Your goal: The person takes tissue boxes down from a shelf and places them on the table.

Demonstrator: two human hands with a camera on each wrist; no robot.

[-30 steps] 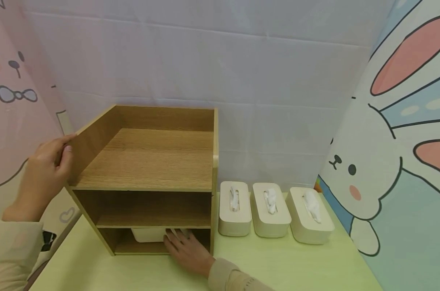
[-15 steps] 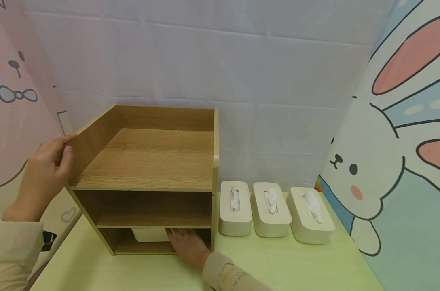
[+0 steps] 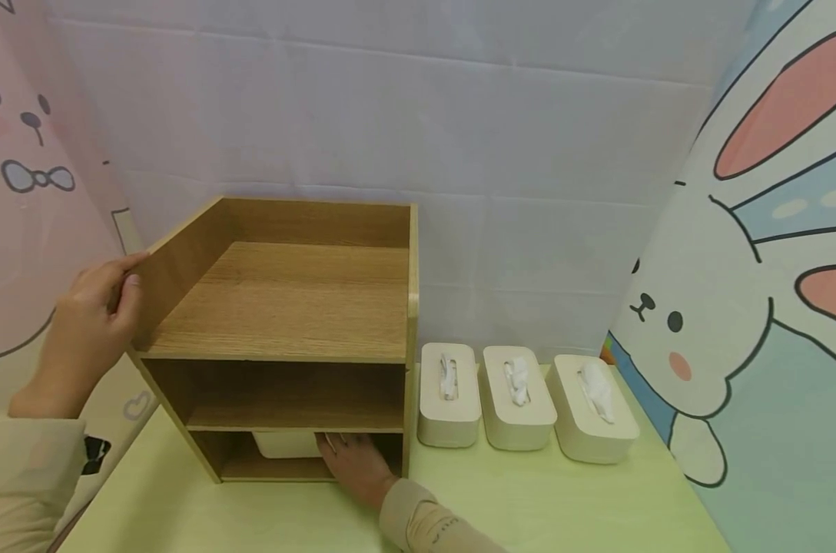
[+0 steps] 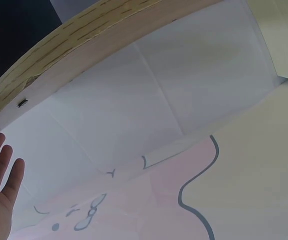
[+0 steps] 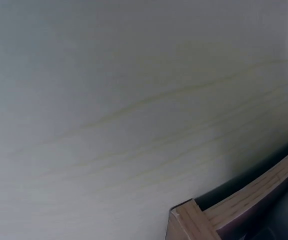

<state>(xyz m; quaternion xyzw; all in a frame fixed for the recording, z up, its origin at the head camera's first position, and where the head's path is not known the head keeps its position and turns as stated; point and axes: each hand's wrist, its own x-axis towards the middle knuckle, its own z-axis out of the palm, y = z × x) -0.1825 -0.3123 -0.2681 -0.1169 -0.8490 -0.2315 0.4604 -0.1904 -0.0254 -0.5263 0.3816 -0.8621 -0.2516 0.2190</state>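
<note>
A wooden shelf unit [image 3: 314,299] with an open top tray and two compartments stands on the table. My left hand [image 3: 93,322] rests against its left side panel; in the left wrist view the fingers [image 4: 12,182] look spread and fairly straight, with the tips near the panel. In the bottom compartment sits a cream box [image 3: 288,445], partly hidden by the middle shelf board and my right hand [image 3: 358,470]. That hand reaches in with extended fingers against the box's right part; the fingertips are hidden. The right wrist view shows no fingers.
Three cream tissue boxes [image 3: 449,395] with white tissues poking out stand in a row right of the shelf unit, on the pale green table [image 3: 529,499]. White cloth hangs behind, with cartoon-printed panels at both sides.
My right hand has gone slightly deeper into the bottom compartment, its fingers now more hidden. The cream box shows little change. My left hand stays on the side panel.
</note>
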